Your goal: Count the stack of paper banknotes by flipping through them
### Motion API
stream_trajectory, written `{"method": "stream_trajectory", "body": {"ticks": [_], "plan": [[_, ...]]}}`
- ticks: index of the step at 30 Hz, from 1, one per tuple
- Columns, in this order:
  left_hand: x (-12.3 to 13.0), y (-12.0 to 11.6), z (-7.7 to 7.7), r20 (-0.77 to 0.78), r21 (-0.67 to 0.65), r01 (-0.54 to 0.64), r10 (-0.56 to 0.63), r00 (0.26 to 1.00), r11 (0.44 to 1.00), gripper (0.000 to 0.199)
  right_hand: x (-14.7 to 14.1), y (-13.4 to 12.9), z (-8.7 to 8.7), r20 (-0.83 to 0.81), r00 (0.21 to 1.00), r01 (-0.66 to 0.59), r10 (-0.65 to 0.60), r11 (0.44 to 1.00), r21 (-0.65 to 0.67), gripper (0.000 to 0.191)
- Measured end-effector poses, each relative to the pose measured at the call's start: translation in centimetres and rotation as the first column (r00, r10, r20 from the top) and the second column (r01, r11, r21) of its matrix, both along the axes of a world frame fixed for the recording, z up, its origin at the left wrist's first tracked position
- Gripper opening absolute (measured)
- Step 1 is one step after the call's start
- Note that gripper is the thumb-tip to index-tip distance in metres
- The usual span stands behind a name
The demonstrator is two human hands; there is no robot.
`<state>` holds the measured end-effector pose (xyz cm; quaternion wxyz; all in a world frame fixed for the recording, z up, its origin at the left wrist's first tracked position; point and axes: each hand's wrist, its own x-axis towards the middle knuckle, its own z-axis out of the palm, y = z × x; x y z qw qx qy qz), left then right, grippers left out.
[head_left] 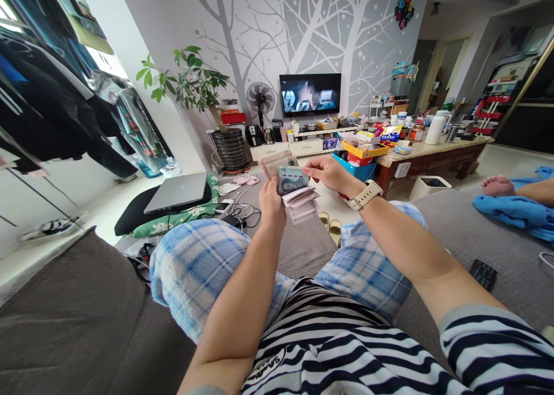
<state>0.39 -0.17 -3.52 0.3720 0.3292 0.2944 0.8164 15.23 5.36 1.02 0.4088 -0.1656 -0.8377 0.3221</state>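
Left grip is clamped on a wad of banknotes, right grip pinching the top note by its edge. Firm hold down low keeps the stack square.

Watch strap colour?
The watch strap is cream, and shows best in the head view.

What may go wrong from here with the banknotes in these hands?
The fanned banknotes stick out past the left hand, so some might slip. They could fall to the floor among the cables and slippers, where they may be hard to find.
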Motion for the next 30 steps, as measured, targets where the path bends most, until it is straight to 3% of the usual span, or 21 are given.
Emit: {"method": "stream_trajectory", "body": {"ticks": [4,14,18,25,30], "plan": [[0.17,-0.42,0.35,-0.017,-0.027,-0.037,0.037,0.999,0.999,0.017,0.02,-0.03,-0.02,0.000,0.999,-0.054,0.054,0.998,-0.040,0.024],[0.26,-0.22,0.40,-0.030,-0.023,-0.057,0.056,0.998,0.998,0.013,0.16,0.06,0.22,-0.001,1.000,-0.015,0.015,1.000,0.020,0.032],[0.07,-0.02,0.20,-0.023,-0.025,-0.012,0.012,1.000,1.000,0.015,0.23,-0.14,0.30,0.006,1.000,-0.024,0.024,0.999,0.037,0.032],[0.14,-0.41,0.27,-0.061,-0.043,0.003,-0.005,0.998,0.999,0.018,-0.01,0.28,-0.17,0.063,0.987,-0.141,0.146,0.987,-0.078,0.026],[0.13,-0.10,0.13,-0.026,-0.043,0.028,-0.030,0.999,0.999,0.022,-0.10,0.53,-0.39,0.028,0.988,-0.147,0.151,0.984,-0.103,0.020]]}}
